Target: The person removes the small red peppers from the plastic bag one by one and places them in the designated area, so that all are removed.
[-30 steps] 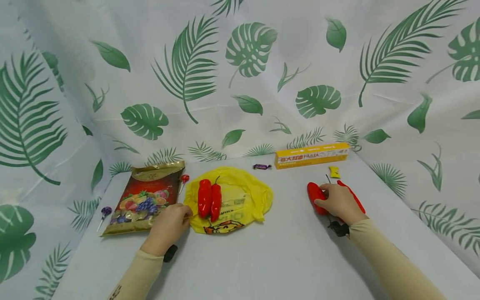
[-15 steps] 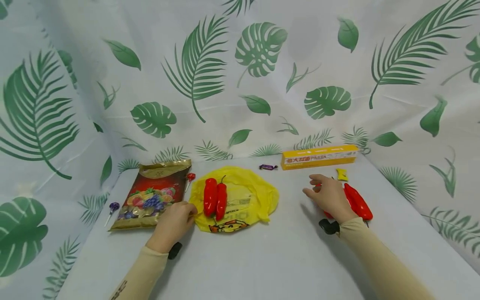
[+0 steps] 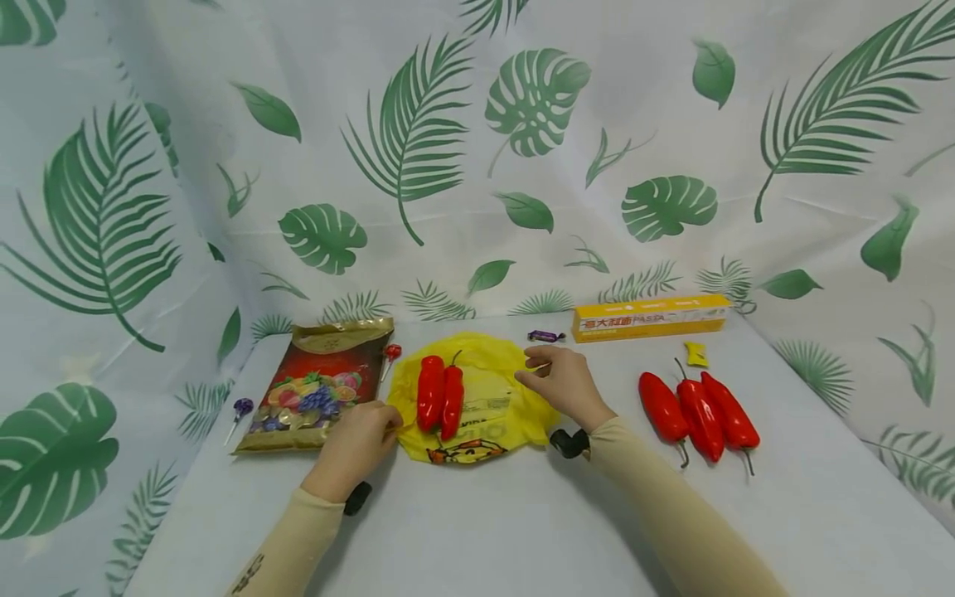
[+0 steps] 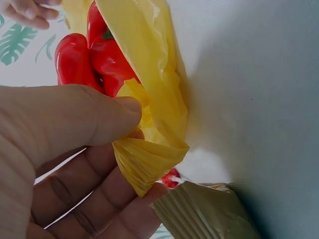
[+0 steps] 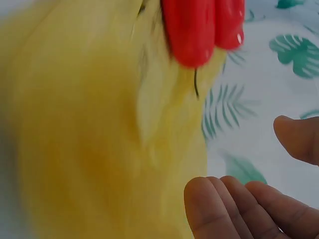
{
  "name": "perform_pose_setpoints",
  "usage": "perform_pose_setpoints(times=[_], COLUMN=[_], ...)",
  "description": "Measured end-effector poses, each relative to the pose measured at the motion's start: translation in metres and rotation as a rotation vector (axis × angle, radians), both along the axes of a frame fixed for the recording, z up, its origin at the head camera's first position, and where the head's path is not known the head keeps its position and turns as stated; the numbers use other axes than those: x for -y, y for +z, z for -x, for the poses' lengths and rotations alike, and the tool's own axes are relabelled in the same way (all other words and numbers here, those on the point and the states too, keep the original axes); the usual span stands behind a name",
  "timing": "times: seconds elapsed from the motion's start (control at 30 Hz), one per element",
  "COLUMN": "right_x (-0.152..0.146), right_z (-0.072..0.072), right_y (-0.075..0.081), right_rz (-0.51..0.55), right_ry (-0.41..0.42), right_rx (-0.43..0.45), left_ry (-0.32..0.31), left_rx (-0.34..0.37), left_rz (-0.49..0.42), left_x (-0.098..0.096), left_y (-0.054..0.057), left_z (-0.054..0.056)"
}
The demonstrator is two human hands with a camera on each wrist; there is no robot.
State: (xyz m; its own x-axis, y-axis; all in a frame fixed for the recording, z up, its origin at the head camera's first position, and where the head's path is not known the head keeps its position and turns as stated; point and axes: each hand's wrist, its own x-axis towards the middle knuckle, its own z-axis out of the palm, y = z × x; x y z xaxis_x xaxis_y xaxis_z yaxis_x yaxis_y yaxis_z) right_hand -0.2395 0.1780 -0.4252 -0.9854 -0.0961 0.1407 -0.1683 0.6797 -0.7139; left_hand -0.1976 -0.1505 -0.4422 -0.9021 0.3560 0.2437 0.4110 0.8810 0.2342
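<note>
My left hand (image 3: 356,444) pinches the near left edge of a yellow plastic bag (image 3: 488,373); in the left wrist view, thumb (image 4: 112,114) and forefinger hold a gathered corner of the bag (image 4: 164,94). Two red peppers lie side by side on the bag, a thicker one (image 3: 429,394) and a slimmer one (image 3: 452,404). My right hand (image 3: 564,383) is over the bag's right edge, its thumb apart from the fingers (image 5: 209,209) and nothing between them. Whether it touches the bag, I cannot tell.
Three red peppers (image 3: 700,419) lie together at the right. Behind them are a yellow candy (image 3: 696,354) and a pasta box (image 3: 652,318). A purple wrapped candy (image 3: 546,337) lies at the back. A fruit-printed packet (image 3: 328,385) and two lollipops (image 3: 242,406) are at the left.
My right hand has released a red pepper beside the others on the right and moved left to the bag. The left hand keeps its hold on the bag. The head view has shifted slightly.
</note>
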Motion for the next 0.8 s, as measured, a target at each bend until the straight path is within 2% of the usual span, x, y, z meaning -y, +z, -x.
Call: perform_pose_setpoints(times=[0.23,0.43,0.6,0.8], right_x=[0.054,0.085,0.099,0.106], right_z=[0.015,0.02,0.021,0.022], right_y=[-0.013,-0.02,-0.021,-0.024], right_rz=[0.047,0.07,0.055,0.02], right_ry=[0.07,0.093,0.104,0.127], right_rx=[0.149,0.265,0.302,0.276], left_ry=[-0.019,-0.011,-0.002,0.006], left_rx=[-0.019,-0.015,0.007,0.035], left_rz=[-0.016,-0.006,-0.002,0.002], left_x=[0.003,0.003,0.004,0.003], left_y=[-0.003,-0.004,-0.003,-0.003], left_z=[0.0,0.001,0.002,0.003])
